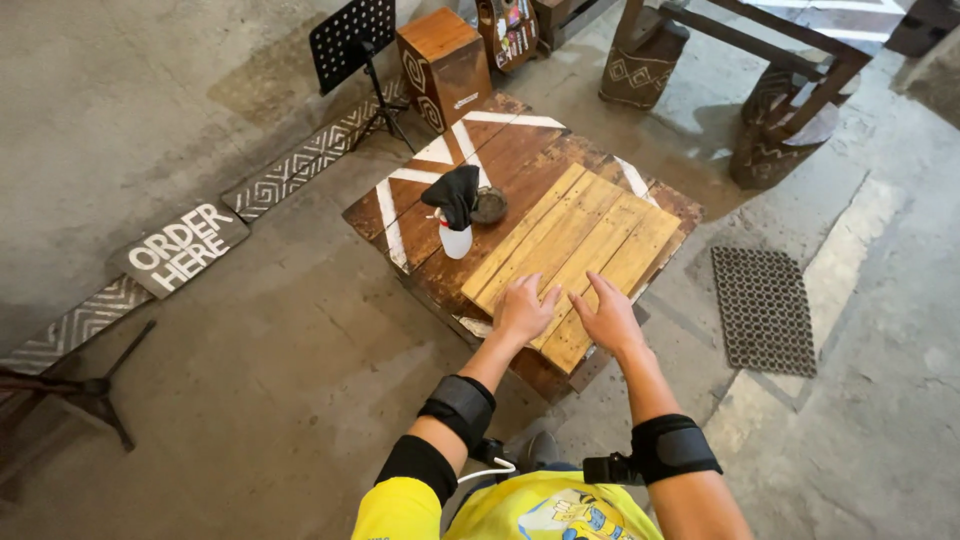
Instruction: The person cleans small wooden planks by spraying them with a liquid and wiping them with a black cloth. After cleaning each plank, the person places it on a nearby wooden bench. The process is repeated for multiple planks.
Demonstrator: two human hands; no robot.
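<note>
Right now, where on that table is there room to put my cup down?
The far half of the slatted wooden panel, beyond both hands, is bare. So is the table corner behind the spray bottle. It's crowded around the bottle, black cloth and small dish.

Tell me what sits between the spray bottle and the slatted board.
In the head view, a small round dark dish sits between the spray bottle and the slatted board, on the table.

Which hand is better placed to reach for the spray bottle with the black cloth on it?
Left, probably. The left hand rests flat on the near edge of the slatted wooden panel, on the side nearer the spray bottle under the black cloth. The right hand lies farther away and would cross over.
</note>
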